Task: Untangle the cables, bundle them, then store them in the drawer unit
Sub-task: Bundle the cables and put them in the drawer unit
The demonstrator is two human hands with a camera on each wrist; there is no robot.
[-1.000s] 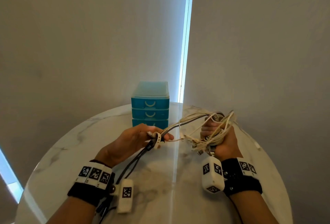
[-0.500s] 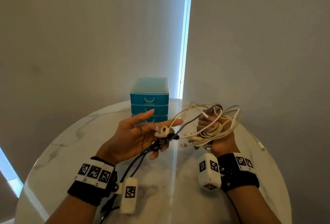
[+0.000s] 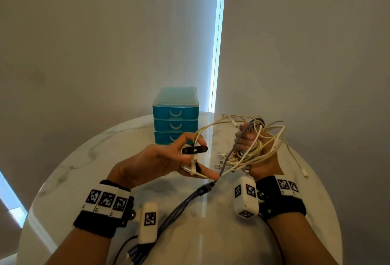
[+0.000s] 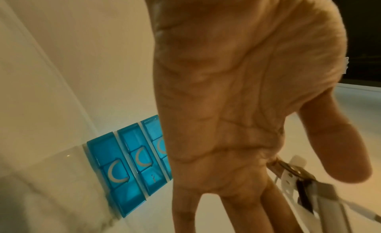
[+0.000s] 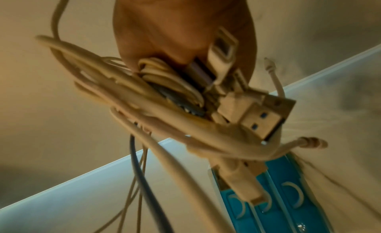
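Observation:
My right hand [image 3: 251, 140] grips a tangled coil of white cables [image 3: 259, 150] above the marble table [image 3: 105, 169]; several plugs stick out below the fist. In the right wrist view the right hand [image 5: 181, 24] clamps the white cables [image 5: 185, 98] and a USB plug [image 5: 261, 116]. My left hand [image 3: 198, 146] is held palm-up beside it, with thumb and index finger pinching a black strap [image 3: 194, 149] and a white strap [image 3: 193, 165] hanging under it. A grey cable [image 3: 228, 159] drops from the coil past my left fingertips. The blue drawer unit [image 3: 175, 117] stands behind, all drawers closed.
The drawer unit [image 4: 115, 163] sits at the table's far edge against the wall. A loose white cable end [image 3: 304, 173] trails to the right of my right wrist. The grey cable's thicker part [image 3: 179, 207] runs toward me between my forearms.
My left hand went from flat and open with the straps lying on it to pinching the black strap. The grey cable now hangs lower, past the left fingertips. The right hand keeps its grip.

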